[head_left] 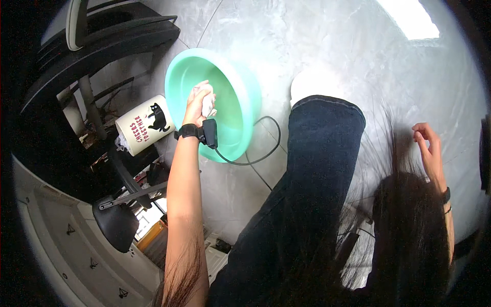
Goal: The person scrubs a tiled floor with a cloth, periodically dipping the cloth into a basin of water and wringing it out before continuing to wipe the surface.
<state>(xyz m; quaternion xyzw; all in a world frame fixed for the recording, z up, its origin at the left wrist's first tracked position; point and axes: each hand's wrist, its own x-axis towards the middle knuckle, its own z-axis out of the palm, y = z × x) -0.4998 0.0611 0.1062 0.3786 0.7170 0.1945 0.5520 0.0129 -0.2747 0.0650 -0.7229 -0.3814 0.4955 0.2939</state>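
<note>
Over a mint-green basin (249,89) on the floor, my left hand (193,108) is closed round a crumpled white cloth (207,101). The fingers press into the cloth, which shows on the hand's right side. Around that wrist is a black strap with a small black box (210,134), from which a cable (279,137) runs. Far to the right, my right hand (429,146) hangs above the floor, its fingers loosely bent and apart, nothing seen in them. I cannot tell how much water, if any, the basin holds.
A cream waste bin (138,134) with a black cat picture stands left of the basin. Black furniture (112,41) fills the upper left. My leg in dark jeans (322,148) and a white shoe (313,84) are right of the basin. Strands of hair hang across the lower view.
</note>
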